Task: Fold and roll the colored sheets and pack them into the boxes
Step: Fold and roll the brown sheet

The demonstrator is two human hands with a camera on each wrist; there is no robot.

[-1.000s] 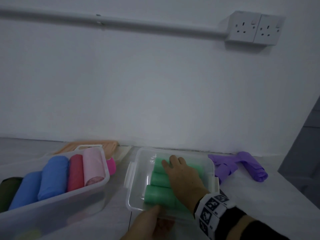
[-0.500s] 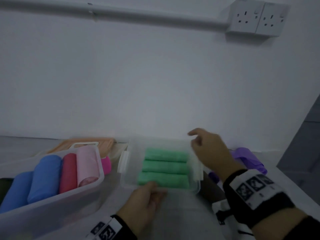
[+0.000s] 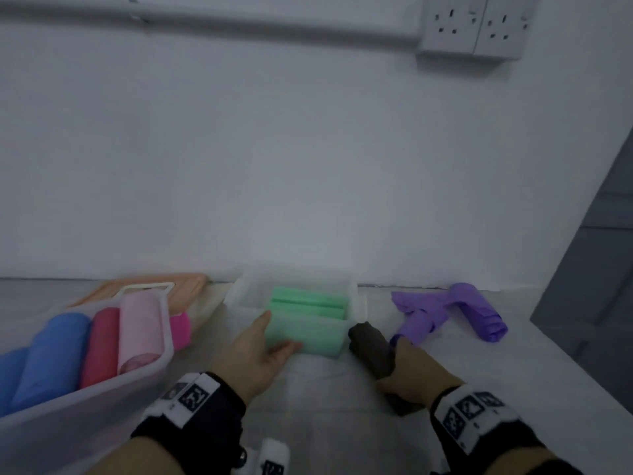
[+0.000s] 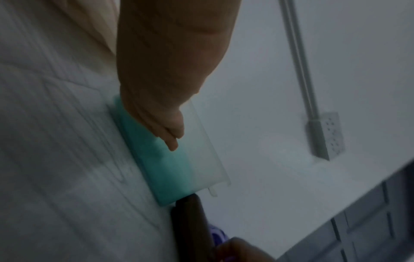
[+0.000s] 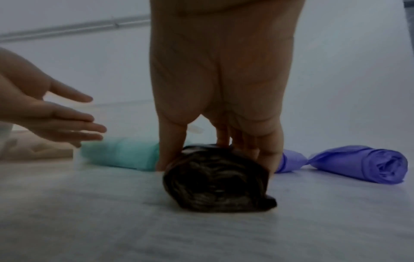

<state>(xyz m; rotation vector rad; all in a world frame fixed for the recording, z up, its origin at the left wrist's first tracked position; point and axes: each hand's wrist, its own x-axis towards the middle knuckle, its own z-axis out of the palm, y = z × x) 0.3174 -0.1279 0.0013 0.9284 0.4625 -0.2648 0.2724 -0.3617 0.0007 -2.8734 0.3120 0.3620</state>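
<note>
A small clear box (image 3: 354,305) holding three green rolls (image 3: 308,305) stands near the wall. My left hand (image 3: 274,332) touches its near left corner with straight fingers (image 4: 172,138); the right wrist view shows that left hand (image 5: 67,120) spread flat. A dark rolled sheet (image 3: 371,347) lies on the table just right of the box. My right hand (image 3: 399,354) grips this dark roll (image 5: 215,182) from above, fingers (image 5: 171,147) curled down both its sides. Purple rolled sheets (image 3: 479,313) lie further right.
A large clear box (image 3: 161,358) at the left holds blue, red and pale pink rolls. A magenta roll (image 3: 180,329) and a folded orange sheet (image 3: 178,284) lie behind it. The white wall runs close behind the boxes. A grey cabinet (image 3: 603,269) stands at the right.
My right hand left the green rolls and the box rim and came down onto the dark roll. The small box shifted toward the wall. My left hand moved to its left corner.
</note>
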